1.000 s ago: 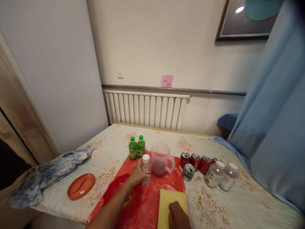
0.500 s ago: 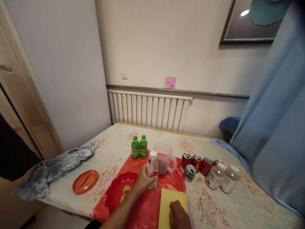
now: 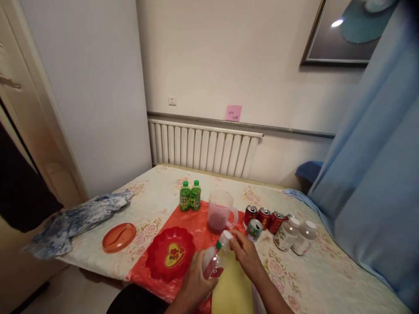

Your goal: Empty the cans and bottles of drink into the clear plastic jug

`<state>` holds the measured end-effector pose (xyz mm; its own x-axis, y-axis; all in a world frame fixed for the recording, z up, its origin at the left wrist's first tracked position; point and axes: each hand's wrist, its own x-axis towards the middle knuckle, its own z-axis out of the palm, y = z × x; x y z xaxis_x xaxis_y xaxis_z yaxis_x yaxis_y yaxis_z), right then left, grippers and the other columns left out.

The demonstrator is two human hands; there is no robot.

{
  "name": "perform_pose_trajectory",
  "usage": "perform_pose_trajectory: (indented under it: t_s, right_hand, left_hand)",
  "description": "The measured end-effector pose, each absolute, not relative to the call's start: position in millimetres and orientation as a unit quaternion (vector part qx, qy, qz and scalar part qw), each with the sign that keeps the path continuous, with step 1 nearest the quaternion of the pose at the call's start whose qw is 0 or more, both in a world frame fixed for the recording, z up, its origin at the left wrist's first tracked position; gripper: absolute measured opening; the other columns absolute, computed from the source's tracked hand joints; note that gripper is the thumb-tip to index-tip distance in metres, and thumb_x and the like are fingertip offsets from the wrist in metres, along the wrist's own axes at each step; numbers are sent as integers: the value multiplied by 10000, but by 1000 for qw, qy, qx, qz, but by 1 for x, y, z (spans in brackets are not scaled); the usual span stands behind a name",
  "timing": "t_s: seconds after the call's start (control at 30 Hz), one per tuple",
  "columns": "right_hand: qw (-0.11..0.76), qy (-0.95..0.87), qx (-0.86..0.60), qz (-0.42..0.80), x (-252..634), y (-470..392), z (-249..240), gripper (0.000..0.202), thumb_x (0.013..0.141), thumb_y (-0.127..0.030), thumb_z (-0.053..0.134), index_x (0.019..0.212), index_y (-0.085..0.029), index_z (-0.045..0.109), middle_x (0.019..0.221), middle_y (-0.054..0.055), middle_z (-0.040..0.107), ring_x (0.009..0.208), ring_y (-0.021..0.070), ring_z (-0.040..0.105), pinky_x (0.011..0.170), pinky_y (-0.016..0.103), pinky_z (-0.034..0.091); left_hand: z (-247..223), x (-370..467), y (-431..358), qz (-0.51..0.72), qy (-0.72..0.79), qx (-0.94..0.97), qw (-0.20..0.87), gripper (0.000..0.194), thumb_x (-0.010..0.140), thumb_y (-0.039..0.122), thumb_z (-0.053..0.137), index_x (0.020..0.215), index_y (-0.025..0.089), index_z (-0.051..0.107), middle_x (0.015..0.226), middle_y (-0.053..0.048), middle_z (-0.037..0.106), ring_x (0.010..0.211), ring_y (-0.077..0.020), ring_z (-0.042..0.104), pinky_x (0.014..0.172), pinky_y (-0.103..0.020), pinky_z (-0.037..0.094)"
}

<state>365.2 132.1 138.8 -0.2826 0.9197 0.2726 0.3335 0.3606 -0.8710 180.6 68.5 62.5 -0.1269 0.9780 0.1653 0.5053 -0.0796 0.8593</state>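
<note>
A clear bottle (image 3: 216,265) with a red label and white cap is tilted in front of me, and my left hand (image 3: 196,279) is wrapped round its body. My right hand (image 3: 244,253) is closed, its fingertips at the white cap (image 3: 226,236). Just behind the bottle stands a translucent pitcher (image 3: 220,209) with dark contents low inside. A yellow cloth (image 3: 232,292) lies beneath my hands. To the left, a red scalloped plate (image 3: 157,257) rests on a red plastic sheet (image 3: 144,272).
Two green bottles (image 3: 190,197) stand behind the sheet. Right of the pitcher are several red cans (image 3: 264,218), a green can (image 3: 254,230) and two white-capped bottles (image 3: 288,235). An orange lid (image 3: 119,237) and a blue-white cloth (image 3: 81,222) lie left.
My left hand has brought the bottle nearer and tilted it. My right hand has left the yellow cloth and risen to the bottle's cap. The view has shifted slightly.
</note>
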Motion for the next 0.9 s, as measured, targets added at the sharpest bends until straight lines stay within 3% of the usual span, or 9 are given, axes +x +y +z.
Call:
perform_pose_trajectory:
  t_s: [0.1, 0.2, 0.3, 0.43, 0.6, 0.9]
  right_hand:
    - [363, -765, -448, 288, 362, 123, 157, 389, 902, -535, 466, 968, -209, 665, 780, 26, 671, 681, 189, 589, 652, 301, 424]
    - [327, -774, -491, 230, 362, 117, 154, 331, 879, -507, 520, 756, -220, 633, 668, 10, 631, 626, 190, 557, 603, 294, 381]
    - [306, -785, -491, 222, 364, 114, 147, 292, 872, -436, 545, 681, -223, 601, 653, 2, 615, 637, 190, 553, 595, 287, 360]
    - [288, -804, -449, 262, 370, 111, 143, 218, 857, -363, 550, 729, -211, 640, 747, 12, 648, 733, 200, 583, 668, 291, 401]
    - [293, -800, -414, 320, 376, 105, 144, 233, 796, -274, 574, 986, -209, 693, 940, 43, 690, 842, 216, 611, 776, 315, 446]
    - [321, -769, -354, 424, 377, 103, 152, 199, 752, -250, 582, 922, -213, 679, 973, 39, 680, 861, 205, 616, 738, 286, 467]
  left_hand:
    - [62, 180, 57, 412, 623, 611, 262, 545, 711, 398, 694, 1204, 211, 558, 1166, -96, 618, 1105, -299, 581, 979, -382, 450]
    - [69, 176, 47, 396, 624, 622, 259, 473, 728, 469, 691, 1131, 233, 610, 1121, -89, 630, 1066, -302, 594, 944, -385, 466]
    - [71, 173, 39, 376, 619, 631, 279, 465, 722, 461, 703, 1126, 247, 624, 1089, -78, 645, 1028, -295, 604, 914, -379, 479]
    - [64, 172, 31, 373, 611, 627, 306, 471, 701, 440, 721, 1127, 258, 635, 1130, -66, 656, 1061, -298, 589, 938, -373, 473]
    - [62, 172, 24, 366, 611, 617, 333, 537, 687, 450, 727, 1162, 227, 617, 1132, -72, 657, 1026, -287, 603, 915, -367, 488]
    - [58, 166, 19, 356, 622, 616, 327, 486, 686, 478, 715, 1088, 219, 630, 1088, -79, 674, 992, -288, 620, 883, -362, 500]
